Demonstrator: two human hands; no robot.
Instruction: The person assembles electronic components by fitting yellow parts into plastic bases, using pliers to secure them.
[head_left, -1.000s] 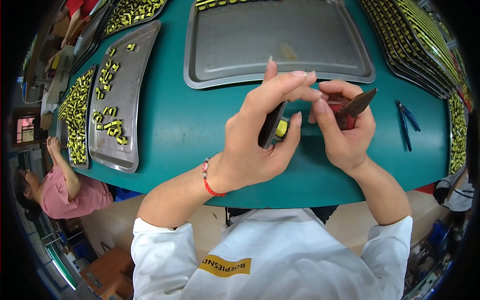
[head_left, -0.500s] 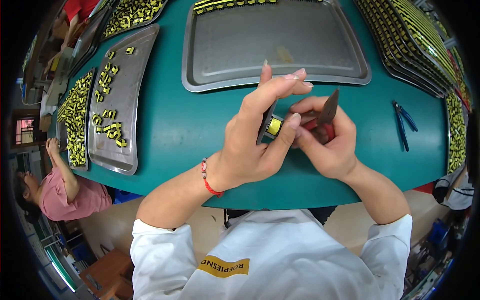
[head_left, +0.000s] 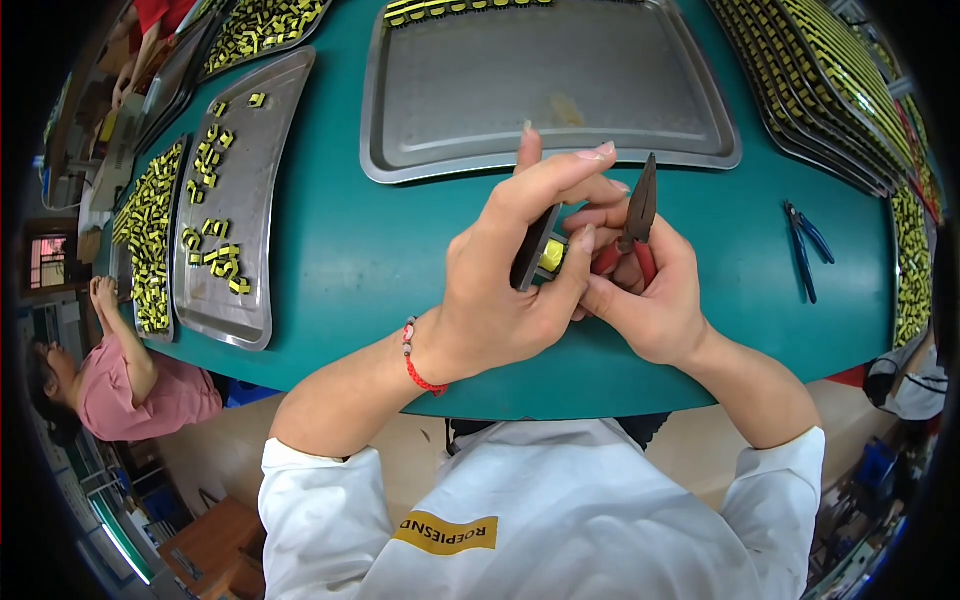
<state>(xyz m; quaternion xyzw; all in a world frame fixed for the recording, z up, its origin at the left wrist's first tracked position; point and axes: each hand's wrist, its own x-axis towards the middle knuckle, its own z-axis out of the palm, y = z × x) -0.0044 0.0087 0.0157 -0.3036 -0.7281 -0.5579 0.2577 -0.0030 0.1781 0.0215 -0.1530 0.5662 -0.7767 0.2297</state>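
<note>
My left hand (head_left: pixel 510 270) grips a small yellow and black component (head_left: pixel 545 253) between thumb and fingers, with a dark flat piece along its left side. My right hand (head_left: pixel 645 295) holds red-handled pliers (head_left: pixel 634 222) whose dark jaws point up, just right of the component. Both hands meet above the near part of the teal table (head_left: pixel 380 250). A red bead bracelet is on my left wrist.
A large metal tray (head_left: pixel 430 110) lies beyond my hands, with yellow parts along its far edge. Trays with yellow and black parts (head_left: pixel 215 235) lie at the left, stacked trays at the right. Blue-handled pliers (head_left: pixel 803 243) rest at the right. A person in pink sits at lower left.
The pliers in my right hand have swung from lying sideways to pointing up. Both hands have shifted slightly left and stay together around the component.
</note>
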